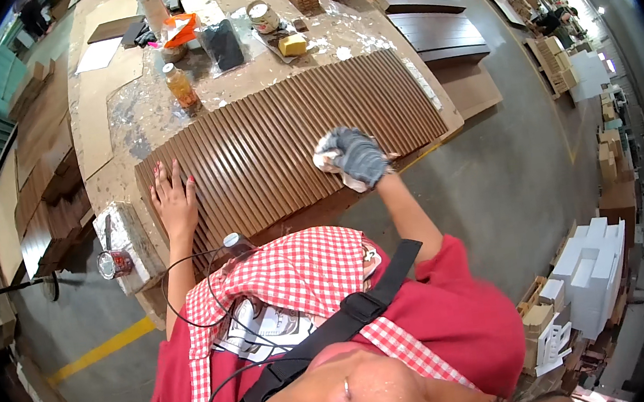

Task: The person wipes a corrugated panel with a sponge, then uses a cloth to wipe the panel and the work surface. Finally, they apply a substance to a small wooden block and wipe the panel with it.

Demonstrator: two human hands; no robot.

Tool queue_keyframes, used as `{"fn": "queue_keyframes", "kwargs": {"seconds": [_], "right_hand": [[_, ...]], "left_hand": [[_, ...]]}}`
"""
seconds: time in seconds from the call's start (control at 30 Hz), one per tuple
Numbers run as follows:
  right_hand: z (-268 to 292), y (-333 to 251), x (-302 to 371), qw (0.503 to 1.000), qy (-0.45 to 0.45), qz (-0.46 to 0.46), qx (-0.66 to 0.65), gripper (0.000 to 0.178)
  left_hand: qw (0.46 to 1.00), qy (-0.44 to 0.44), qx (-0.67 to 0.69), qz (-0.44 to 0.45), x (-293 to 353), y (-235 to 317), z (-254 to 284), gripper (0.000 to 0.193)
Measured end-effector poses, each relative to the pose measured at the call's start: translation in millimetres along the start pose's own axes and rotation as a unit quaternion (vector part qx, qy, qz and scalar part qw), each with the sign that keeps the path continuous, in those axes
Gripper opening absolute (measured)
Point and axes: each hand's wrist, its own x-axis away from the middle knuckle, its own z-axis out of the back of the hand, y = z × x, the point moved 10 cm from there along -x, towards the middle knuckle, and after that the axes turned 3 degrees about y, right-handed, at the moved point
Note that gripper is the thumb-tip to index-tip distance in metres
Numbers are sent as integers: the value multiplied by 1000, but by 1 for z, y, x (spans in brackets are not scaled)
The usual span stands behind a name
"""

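Note:
A broad brown ribbed wood panel (276, 139), made of many narrow parallel slats, lies across the near part of the workbench. My left hand (174, 199) is bare and rests flat on the panel's left end, fingers spread. On the right half of the panel, by its near edge, my right hand (362, 153) wears a grey glove. It is closed round a crumpled white cloth (327, 158), which presses against the slats. Part of the cloth is hidden under the glove.
Beyond the panel, the stained workbench (127, 104) bears a bottle of amber liquid (181, 88), a yellow sponge (292, 45), an open can (263, 17) and a dark pouch (223, 46). Another can (114, 263) stands at the left corner. Brown boards (438, 34) are stacked beyond the right edge.

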Motion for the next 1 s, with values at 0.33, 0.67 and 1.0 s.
{"fn": "queue_keyframes", "kwargs": {"seconds": [0.33,0.67,1.0], "right_hand": [[-4,-82,-220,994,80,15,80,22],[16,24,-40,987,144,-11,-72,27],[89,126,63,947,118,-71,-291,30]], "left_hand": [[1000,-1,-5,3,-9,-24,0,55],[1000,-2,18,0,-7,-17,-2,55],[994,-29,98,44,-36,-2,-25,55]]}}
